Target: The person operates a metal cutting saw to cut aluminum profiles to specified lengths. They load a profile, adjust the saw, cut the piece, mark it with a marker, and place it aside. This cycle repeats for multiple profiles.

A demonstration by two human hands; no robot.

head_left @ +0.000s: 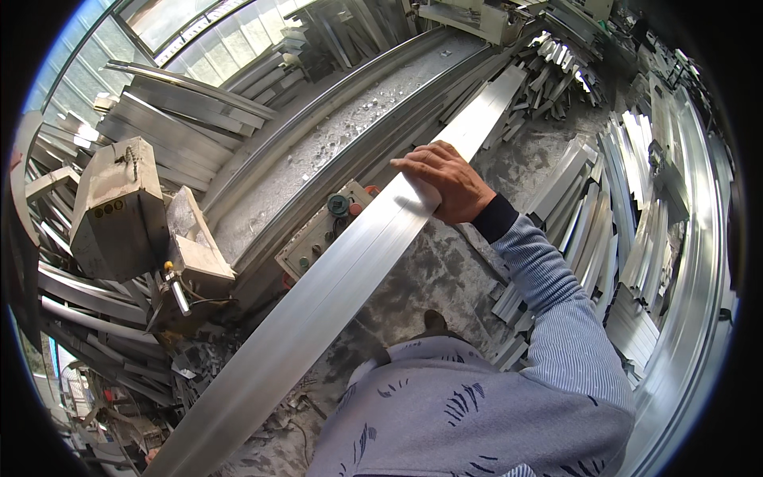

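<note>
A long, flat silver aluminium profile [318, 306] runs slantwise from the lower left to the upper right, in front of my body. My right hand [451, 180] is closed over its upper half, with the palm at the near edge and the fingers reaching across the top face. At the lower left, a small bit of my left hand [151, 455] shows at the profile's far edge, fingertips against it. The profile hides the rest of that hand. Beneath the profile's middle sits a control box [326, 226] with a green button and other knobs.
Beyond the profile lies a long machine bed [334, 143] strewn with metal chips. A boxy beige machine head [119, 211] stands at left. Stacks of aluminium profiles [584, 215] lie on the right, with more offcuts [556, 67] at the far end. The floor [421, 278] is stained.
</note>
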